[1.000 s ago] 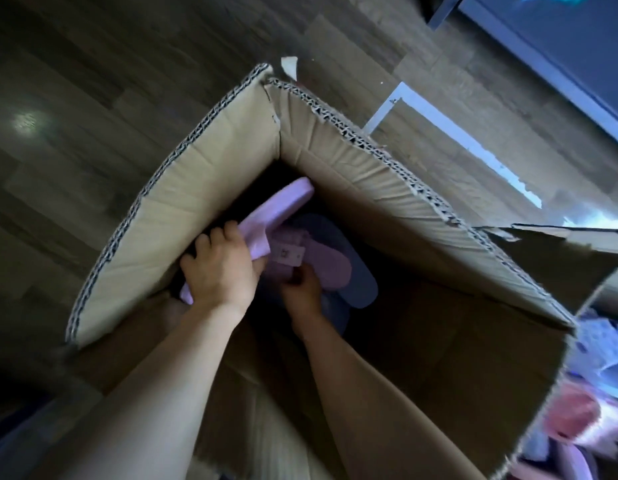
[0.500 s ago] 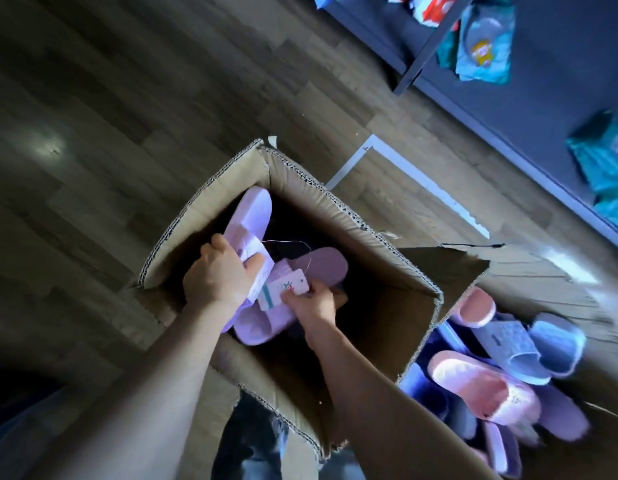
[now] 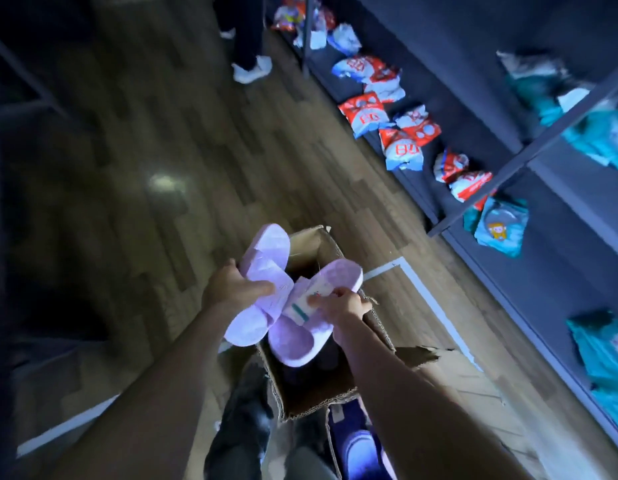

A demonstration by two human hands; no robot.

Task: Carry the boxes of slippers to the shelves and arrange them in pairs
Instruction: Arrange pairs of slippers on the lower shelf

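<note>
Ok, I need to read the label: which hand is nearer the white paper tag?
Right. The right hand pinches the tag against one lilac slipper; the left hand grips the other slipper, just left of the tag.

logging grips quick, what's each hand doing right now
left hand: closed, holding a lilac slipper
right hand: closed, holding the second lilac slipper by its tagged strap
</note>
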